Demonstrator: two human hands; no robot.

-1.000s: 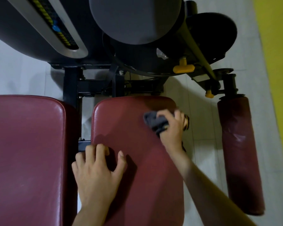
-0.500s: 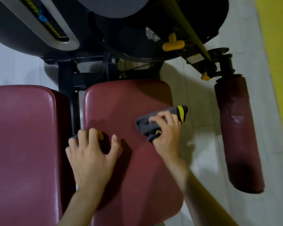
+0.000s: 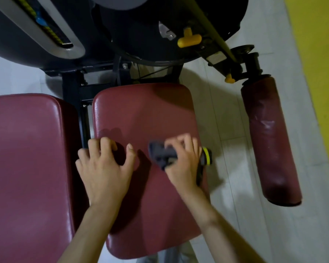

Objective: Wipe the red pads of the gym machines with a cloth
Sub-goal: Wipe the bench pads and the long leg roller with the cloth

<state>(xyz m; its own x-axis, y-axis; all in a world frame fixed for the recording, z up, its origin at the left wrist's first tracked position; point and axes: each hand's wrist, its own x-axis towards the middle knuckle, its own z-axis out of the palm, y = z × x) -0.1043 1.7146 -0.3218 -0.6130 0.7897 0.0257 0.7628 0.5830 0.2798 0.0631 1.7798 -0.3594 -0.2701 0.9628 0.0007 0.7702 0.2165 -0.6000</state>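
Though blurred, cloth (image 3: 162, 155) seems bunched under right hand (image 3: 184, 162).

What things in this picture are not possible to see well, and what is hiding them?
Head view:
- cloth: blurred, mostly under the right hand.
- left hand: fingertips curled under; grip on the middle pad edge unclear.
- left pad: cut by left and bottom edges.
- machine: top cut by upper edge.
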